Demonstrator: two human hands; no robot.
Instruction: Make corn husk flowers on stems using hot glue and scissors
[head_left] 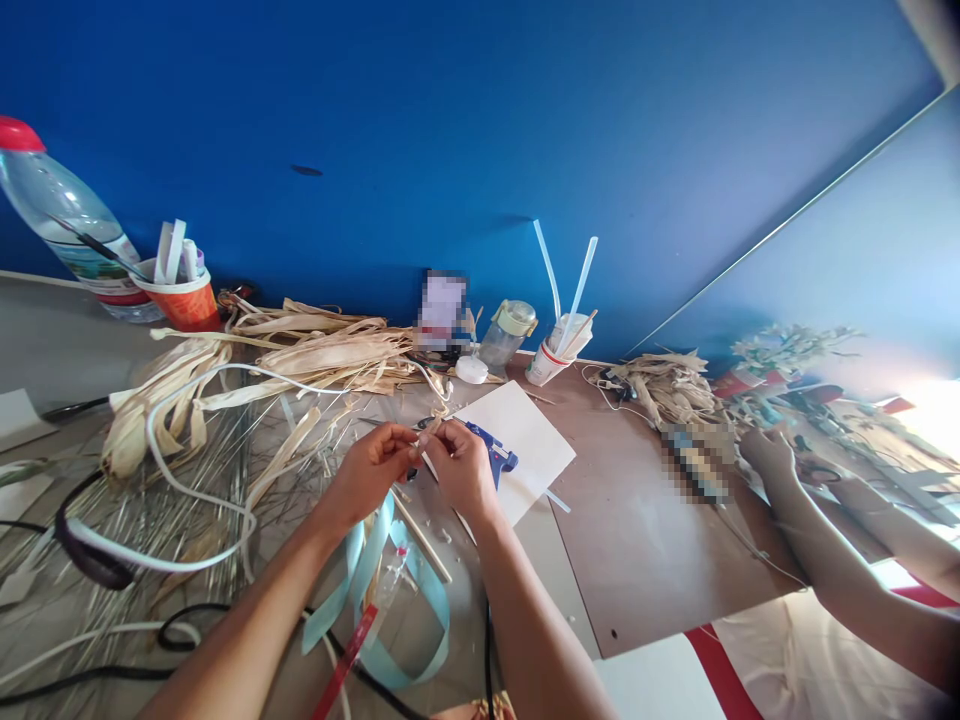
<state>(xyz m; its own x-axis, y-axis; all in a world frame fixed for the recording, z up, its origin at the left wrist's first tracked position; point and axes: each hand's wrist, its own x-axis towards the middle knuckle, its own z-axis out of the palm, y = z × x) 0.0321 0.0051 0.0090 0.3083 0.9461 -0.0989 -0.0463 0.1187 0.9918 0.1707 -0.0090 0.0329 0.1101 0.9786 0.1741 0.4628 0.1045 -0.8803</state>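
Observation:
My left hand (pixel 379 465) and my right hand (pixel 463 468) meet over the middle of the table. Both have their fingertips pinched together around something small and pale, too hidden to name. Just right of my right hand, a blue glue gun (pixel 495 450) lies on a white sheet of paper (pixel 531 440). Below my hands a light blue ribbon (pixel 442 625) lies in loops, with a clear and red plastic wrapper (pixel 356 640) across it. A thin wooden stick (pixel 424 540) rests between my forearms.
Dried corn husks (pixel 337 355) and many thin wires (pixel 202 500) cover the left side, crossed by a white cable (pixel 154 440). Along the blue wall stand a large bottle (pixel 75 220), an orange cup (pixel 184 300), a jar (pixel 506 335) and a straw cup (pixel 555 355). A co-worker's hands (pixel 769 460) work at right.

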